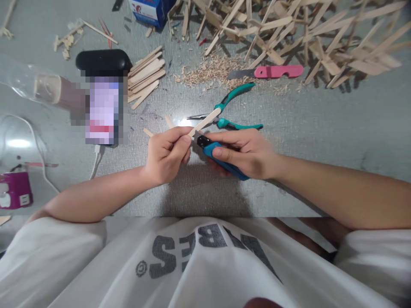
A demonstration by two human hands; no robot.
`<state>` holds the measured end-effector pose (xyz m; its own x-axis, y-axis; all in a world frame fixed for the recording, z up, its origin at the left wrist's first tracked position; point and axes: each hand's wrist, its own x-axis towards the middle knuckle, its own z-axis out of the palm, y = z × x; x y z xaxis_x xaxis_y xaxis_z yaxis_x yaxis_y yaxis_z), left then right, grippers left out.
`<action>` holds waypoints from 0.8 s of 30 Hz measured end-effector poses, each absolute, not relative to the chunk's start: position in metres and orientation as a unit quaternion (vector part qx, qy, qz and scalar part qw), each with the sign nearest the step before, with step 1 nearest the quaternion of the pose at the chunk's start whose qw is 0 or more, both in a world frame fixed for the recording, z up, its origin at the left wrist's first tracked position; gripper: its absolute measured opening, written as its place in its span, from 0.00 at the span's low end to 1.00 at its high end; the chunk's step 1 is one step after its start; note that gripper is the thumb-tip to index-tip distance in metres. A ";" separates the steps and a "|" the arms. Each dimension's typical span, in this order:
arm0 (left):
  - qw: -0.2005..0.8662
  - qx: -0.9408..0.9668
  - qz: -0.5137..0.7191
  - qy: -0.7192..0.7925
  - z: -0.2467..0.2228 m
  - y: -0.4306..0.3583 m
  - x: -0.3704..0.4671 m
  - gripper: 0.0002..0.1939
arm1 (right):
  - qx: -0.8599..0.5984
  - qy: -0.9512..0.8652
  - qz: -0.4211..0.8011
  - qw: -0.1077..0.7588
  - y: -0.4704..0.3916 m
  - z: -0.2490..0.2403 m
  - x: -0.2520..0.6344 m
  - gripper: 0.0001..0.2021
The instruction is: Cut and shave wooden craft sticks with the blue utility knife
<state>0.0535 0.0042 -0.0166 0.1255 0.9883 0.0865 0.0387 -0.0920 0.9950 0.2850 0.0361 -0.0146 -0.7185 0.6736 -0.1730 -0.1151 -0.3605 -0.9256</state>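
My left hand is closed, pinching a wooden craft stick between thumb and forefinger. The stick slants up to the right over the green-handled needle-nose pliers, which lie with handles spread. Two more light wood ends poke out behind the left hand; whether they join the held stick I cannot tell. Wrapped in my right hand are blue-handled cutting pliers. Their metal jaws are right by the stick near my left fingertips; whether they touch it is hard to see.
A craft stick pile lies beside a phone and a black case. Beyond the pliers are wood shavings, a pink-handled knife and many joined sticks. A clear bottle, blue box and purple adapter stand around.
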 end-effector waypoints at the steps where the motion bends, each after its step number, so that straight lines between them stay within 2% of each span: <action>1: 0.495 0.563 0.482 0.454 -0.018 0.004 0.053 0.18 | -0.275 -0.502 0.777 0.262 0.036 -0.015 0.285 0.20; 10: 0.435 0.595 0.479 0.476 -0.020 0.001 0.053 0.18 | -0.296 -0.513 0.758 0.274 0.032 -0.011 0.282 0.17; 17: 0.414 0.587 0.475 0.509 -0.020 0.001 0.055 0.15 | -0.358 -0.458 0.746 0.324 0.030 -0.013 0.281 0.21; 24: 0.407 0.598 0.474 0.503 -0.017 0.001 0.055 0.13 | -0.304 -0.524 0.750 0.266 0.033 -0.012 0.284 0.17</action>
